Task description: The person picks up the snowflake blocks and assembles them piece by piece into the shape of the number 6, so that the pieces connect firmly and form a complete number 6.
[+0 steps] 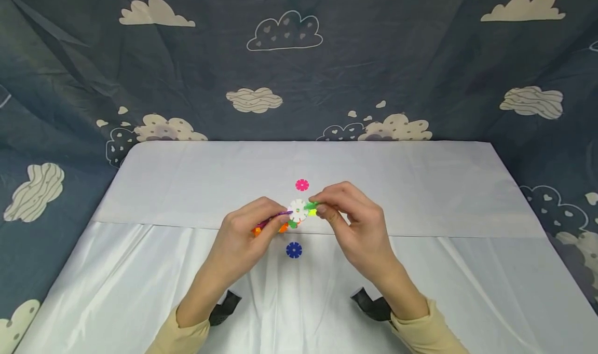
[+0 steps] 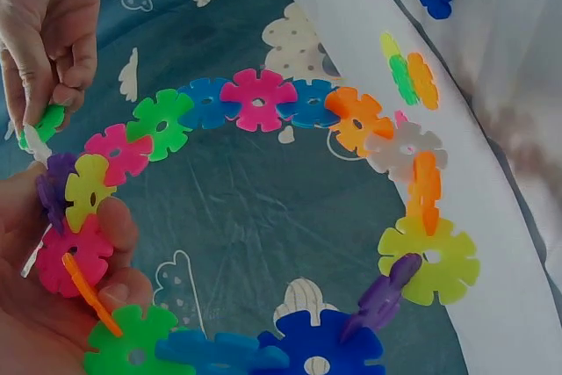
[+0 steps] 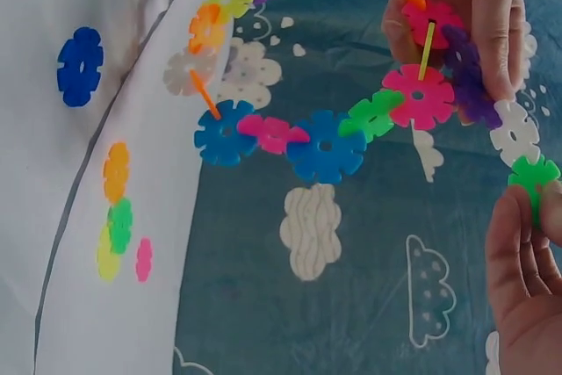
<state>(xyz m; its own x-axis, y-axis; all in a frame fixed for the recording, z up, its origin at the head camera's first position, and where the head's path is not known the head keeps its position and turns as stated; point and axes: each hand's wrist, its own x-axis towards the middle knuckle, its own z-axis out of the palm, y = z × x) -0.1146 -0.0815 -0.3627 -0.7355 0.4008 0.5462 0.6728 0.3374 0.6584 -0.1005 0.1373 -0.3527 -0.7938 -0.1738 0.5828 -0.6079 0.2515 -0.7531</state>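
Note:
In the head view both hands are raised close together over the table. My left hand point(image 1: 247, 229) pinches a purple notched disc point(image 3: 470, 76) that belongs to a ring of interlocked, many-coloured flower-shaped discs point(image 2: 259, 100). The ring hangs below the fingers and shows whole in the wrist views. At the purple disc's edge sits a white disc point(image 1: 298, 210). My right hand point(image 1: 357, 221) grips a green disc point(image 3: 533, 179) between thumb and fingers, and its edge meets the white one. Whether these edges are fully slotted together I cannot tell.
Loose discs lie on the white-covered table point(image 1: 420, 188): a pink one point(image 1: 302, 185) at the back, a blue one point(image 1: 294, 250) nearer the front, and orange point(image 3: 116, 172), green point(image 3: 121, 226) and yellow point(image 3: 107, 254) ones bunched between. A dark cloud-print cloth point(image 1: 374, 58) hangs behind.

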